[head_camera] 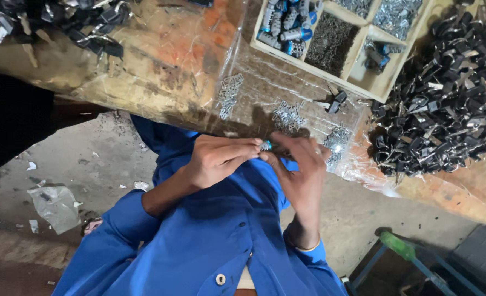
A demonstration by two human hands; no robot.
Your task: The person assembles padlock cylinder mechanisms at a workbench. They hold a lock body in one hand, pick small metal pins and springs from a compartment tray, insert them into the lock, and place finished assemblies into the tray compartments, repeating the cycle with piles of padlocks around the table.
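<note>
My left hand (219, 158) and my right hand (302, 167) meet just over the front edge of the workbench (160, 60). Between their fingertips they pinch a small blue and silver metal part (266, 145). Both hands grip it, the left from the left side, the right from the right. I wear a blue shirt (215, 241) and a thin bangle on the right wrist. Small heaps of shiny metal pieces (288, 115) lie on clear plastic sheet right beyond the hands.
A wooden compartment tray (385, 87) holds blue-and-silver cylinders (286, 24), dark small parts and silver screws. A big pile of black clips (445, 104) lies at right, another pile (78, 24) at top left. A blue frame with green handle (399, 246) stands on the floor at lower right.
</note>
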